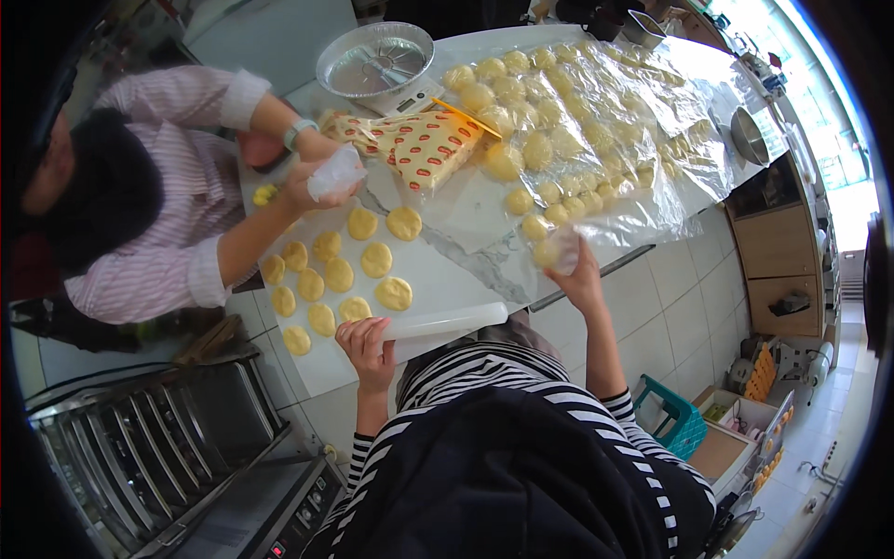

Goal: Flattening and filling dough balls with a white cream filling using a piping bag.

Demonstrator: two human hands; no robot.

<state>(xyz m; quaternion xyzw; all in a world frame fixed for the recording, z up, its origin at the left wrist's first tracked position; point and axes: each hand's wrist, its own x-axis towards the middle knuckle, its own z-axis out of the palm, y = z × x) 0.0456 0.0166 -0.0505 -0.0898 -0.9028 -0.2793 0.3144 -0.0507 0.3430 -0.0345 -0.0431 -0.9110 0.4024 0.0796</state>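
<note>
My left hand (366,352) is curled round the left end of a white rolling pin (447,321) at the near table edge. My right hand (583,278) pinches the near corner of a clear plastic sheet (643,200), close to the nearest dough balls. Under the sheet lie rows of round yellow dough balls (537,151), some partly hidden by glare. Several flattened dough discs (376,260) are spread on the white table left of the rolling pin. The nearest disc (355,309) lies just beyond my left fingers.
Across the left corner, a co-worker's hands (321,177) hold a whitish translucent piece. A patterned bag (433,149) with an orange scraper (466,118) lies mid-table. Behind it, a foil pan (374,61) sits on a scale (410,97). A metal tray rack (158,447) stands lower left.
</note>
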